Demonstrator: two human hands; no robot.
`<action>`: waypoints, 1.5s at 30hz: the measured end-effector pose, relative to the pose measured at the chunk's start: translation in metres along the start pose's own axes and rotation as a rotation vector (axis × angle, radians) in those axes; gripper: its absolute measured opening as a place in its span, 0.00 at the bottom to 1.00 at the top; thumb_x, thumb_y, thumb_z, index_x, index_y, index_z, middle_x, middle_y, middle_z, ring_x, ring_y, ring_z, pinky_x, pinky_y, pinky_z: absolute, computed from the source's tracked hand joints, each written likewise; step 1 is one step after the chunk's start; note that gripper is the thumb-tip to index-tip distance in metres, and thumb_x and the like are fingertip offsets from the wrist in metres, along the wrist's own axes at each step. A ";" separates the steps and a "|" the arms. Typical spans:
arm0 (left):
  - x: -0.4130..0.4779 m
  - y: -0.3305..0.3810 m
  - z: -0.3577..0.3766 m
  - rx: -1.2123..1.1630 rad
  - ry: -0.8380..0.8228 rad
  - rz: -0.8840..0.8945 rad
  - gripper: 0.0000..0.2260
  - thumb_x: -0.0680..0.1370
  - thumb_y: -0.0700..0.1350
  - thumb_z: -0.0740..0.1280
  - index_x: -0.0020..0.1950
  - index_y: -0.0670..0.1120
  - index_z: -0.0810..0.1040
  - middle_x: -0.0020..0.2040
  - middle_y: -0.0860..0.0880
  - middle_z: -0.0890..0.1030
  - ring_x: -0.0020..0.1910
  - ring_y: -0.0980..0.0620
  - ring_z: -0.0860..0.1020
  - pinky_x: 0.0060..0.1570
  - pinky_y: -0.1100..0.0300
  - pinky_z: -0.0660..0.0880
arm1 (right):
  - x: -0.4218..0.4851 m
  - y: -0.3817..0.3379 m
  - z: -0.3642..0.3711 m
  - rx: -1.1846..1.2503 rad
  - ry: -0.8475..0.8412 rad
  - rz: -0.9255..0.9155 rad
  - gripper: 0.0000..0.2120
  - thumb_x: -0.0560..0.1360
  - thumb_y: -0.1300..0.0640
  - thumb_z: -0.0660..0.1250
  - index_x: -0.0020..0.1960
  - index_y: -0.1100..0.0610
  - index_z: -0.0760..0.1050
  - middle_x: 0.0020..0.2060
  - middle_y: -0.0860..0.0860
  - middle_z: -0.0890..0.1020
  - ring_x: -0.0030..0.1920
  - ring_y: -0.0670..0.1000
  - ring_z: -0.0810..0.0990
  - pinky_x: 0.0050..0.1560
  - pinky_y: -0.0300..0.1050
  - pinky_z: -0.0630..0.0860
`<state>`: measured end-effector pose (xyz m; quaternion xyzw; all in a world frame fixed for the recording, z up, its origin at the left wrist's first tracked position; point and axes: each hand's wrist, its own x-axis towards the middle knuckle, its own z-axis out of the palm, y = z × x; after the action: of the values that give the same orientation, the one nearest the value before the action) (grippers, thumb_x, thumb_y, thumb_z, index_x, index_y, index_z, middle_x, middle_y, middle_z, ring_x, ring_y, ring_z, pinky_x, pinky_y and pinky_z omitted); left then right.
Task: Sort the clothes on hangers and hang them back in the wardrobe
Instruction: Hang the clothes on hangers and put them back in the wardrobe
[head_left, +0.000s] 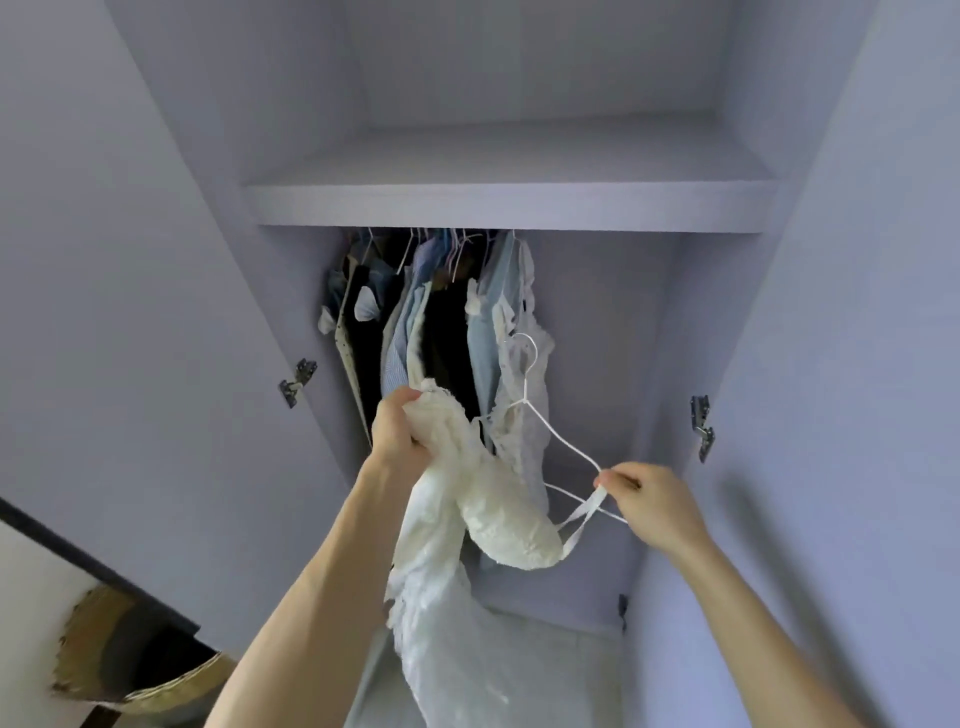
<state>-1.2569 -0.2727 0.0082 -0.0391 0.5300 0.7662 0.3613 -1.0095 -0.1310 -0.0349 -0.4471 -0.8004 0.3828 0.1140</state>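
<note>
White lace garment (467, 499) held up in front of the open wardrobe (613, 338), below the rail and not yet hung; upper part bunched, long skirt trailing down between the forearms. Gripped at the bunched top by the left hand (397, 431), fingers (402, 402) curled tight round the lace, probably to carry the weight and keep the cloth from dragging on the hanger.

White wire hanger (540, 415) tilted, hook up and toward the hung row, one arm sloping down to the right hand (649, 499). There, fingers (615, 480) pinching the thin strap (584, 514) right at the hanger's end, apparently to slip the strap over that arm. Other arm of the hanger hidden behind the lace; impossible to tell whether that side is already on.

Judged step: dressing the hanger, with hanging to follow.

Behind, hung clothes (441, 312) in blues, darks and whites, crowded toward the left of the rail; likely slot just right of the last white piece. Above, a shelf (509, 202). Door hinges (298, 382) at both sides. Lower left, a woven basket (130, 654).
</note>
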 end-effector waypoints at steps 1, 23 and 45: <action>0.006 -0.004 0.016 0.004 -0.009 0.003 0.09 0.75 0.42 0.64 0.44 0.41 0.83 0.43 0.43 0.82 0.43 0.45 0.82 0.48 0.54 0.77 | -0.003 0.003 0.007 0.033 0.009 0.007 0.11 0.79 0.50 0.62 0.41 0.45 0.80 0.36 0.42 0.82 0.42 0.51 0.79 0.43 0.45 0.75; 0.086 -0.039 0.170 0.470 -0.557 -0.123 0.04 0.80 0.43 0.64 0.53 0.48 0.76 0.50 0.50 0.79 0.47 0.54 0.80 0.49 0.59 0.74 | 0.136 -0.039 0.002 0.417 0.476 0.252 0.12 0.76 0.57 0.64 0.34 0.54 0.71 0.32 0.49 0.77 0.36 0.52 0.75 0.37 0.44 0.68; 0.176 0.133 0.148 1.529 0.058 1.680 0.30 0.81 0.60 0.57 0.80 0.49 0.60 0.78 0.45 0.63 0.79 0.43 0.56 0.75 0.36 0.44 | 0.297 -0.085 0.015 0.601 0.643 0.377 0.07 0.78 0.56 0.64 0.44 0.59 0.75 0.40 0.54 0.78 0.39 0.57 0.76 0.38 0.43 0.69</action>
<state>-1.4181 -0.0813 0.0993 0.5418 0.7253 0.2403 -0.3502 -1.2415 0.0734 -0.0315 -0.6276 -0.4833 0.4534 0.4087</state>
